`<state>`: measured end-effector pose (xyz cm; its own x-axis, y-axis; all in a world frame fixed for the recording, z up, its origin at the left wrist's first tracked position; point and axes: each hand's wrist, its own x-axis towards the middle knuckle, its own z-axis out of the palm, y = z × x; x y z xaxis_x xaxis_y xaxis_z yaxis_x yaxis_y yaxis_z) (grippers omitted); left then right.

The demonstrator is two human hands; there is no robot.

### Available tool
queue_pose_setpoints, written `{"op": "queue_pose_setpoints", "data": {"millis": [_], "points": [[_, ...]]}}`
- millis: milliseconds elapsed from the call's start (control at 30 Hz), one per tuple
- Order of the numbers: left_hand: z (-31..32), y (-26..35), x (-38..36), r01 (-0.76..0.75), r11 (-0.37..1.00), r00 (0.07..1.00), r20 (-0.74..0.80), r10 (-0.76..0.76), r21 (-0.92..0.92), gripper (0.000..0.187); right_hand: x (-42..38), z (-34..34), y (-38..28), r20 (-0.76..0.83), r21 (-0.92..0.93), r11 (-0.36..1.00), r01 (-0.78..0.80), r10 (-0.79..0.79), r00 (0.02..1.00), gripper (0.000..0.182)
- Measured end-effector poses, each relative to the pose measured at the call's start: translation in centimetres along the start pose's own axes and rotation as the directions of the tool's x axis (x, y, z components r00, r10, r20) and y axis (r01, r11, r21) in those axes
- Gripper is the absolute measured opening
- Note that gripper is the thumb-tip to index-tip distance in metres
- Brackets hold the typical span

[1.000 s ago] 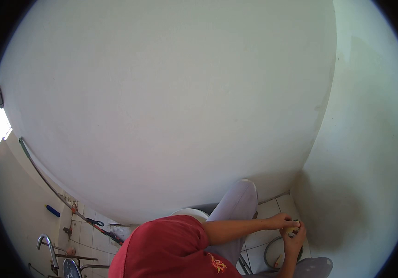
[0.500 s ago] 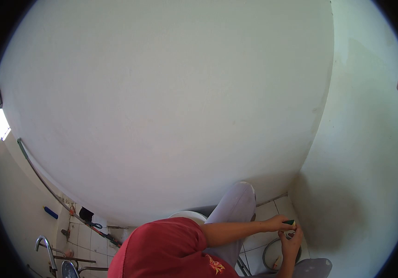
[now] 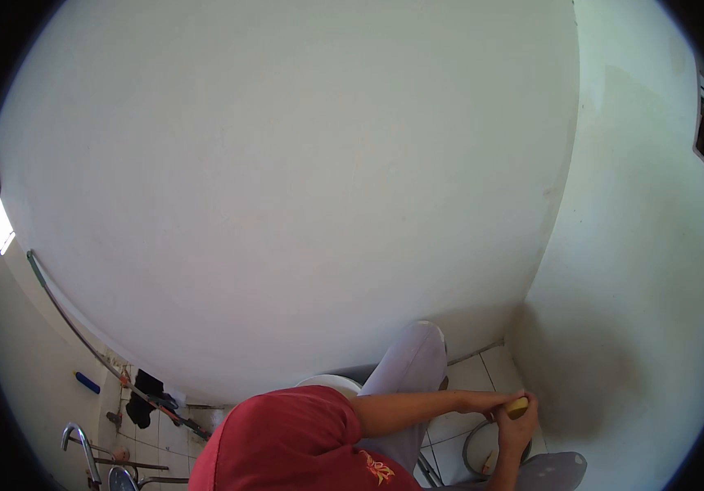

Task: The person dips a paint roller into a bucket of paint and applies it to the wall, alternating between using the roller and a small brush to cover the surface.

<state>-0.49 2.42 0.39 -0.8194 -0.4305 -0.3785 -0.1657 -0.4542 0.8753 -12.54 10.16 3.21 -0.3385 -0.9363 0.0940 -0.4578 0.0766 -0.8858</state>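
Since 1 s ago the small yellow sponge (image 3: 517,407) has turned so its green side, seen 0.5 s ago, no longer shows, w/ both hands (image 3: 509,407) closing tighter over it & sitting slightly lower over the round basin (image 3: 476,452), view drifted a bit.

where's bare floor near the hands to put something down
Bare tiles lie between the raised knee and the wall corner. Under the left hand and right hand, which grip a yellow object, a round basin crowds the floor.
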Motion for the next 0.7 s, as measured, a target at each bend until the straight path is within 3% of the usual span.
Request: {"op": "queue_pose_setpoints", "data": {"millis": [33,167,233,267,333,433,533,600,700], "points": [[0.1,0.3,-0.1,-0.006,0.992,1.0,0.008,0.007,-0.126,0.058,0.1,0.0,0.3,-0.068,0.029,1.0,-0.007,0.009,0.998,0.062],[-0.7,0.2,0.0,-0.062,0.993,0.995,0.068,0.069,-0.098,0.056,0.0,-1.0,-0.2,-0.075,-0.012,1.0,-0.008,0.007,0.997,0.058],[-0.8,0.2,0.0,-0.035,0.999,0.999,-0.008,0.035,-0.007,0.048,-0.2,-0.8,-0.6,-0.011,0.222,0.974,-0.051,0.054,0.998,0.057],[-0.8,0.2,0.1,-0.031,0.999,1.0,0.004,0.031,-0.009,0.048,-0.3,-0.7,-0.6,-0.019,0.216,0.975,-0.057,0.062,0.998,0.057],[-1.0,0.3,0.1,-0.096,0.993,0.99,-0.093,0.102,0.066,0.039,-0.5,-0.3,-0.7,0.017,0.087,0.993,0.074,-0.076,0.997,0.058],[-1.5,0.3,0.0,-0.137,0.973,0.969,-0.179,0.171,0.188,0.033,-0.7,-0.1,-1.5,0.067,-0.099,0.991,0.091,-0.084,0.994,0.06],[-2.3,-0.3,-0.2,-0.107,0.982,0.977,-0.165,0.133,0.156,0.029,-0.3,0.3,-0.3,0.177,-0.104,0.994,0.045,-0.026,0.984,0.063],[-2.9,-0.5,-0.2,-0.089,0.962,0.982,-0.139,0.128,0.259,0.027,-0.6,0.3,-0.1,0.207,-0.101,0.994,0.035,-0.014,0.978,0.062],[-3.3,-0.6,0.2,-0.095,0.984,0.992,-0.072,0.107,0.15,0.024,-0.3,0.6,1.3,0.161,-0.147,0.985,0.095,-0.07,0.984,0.054]]}}
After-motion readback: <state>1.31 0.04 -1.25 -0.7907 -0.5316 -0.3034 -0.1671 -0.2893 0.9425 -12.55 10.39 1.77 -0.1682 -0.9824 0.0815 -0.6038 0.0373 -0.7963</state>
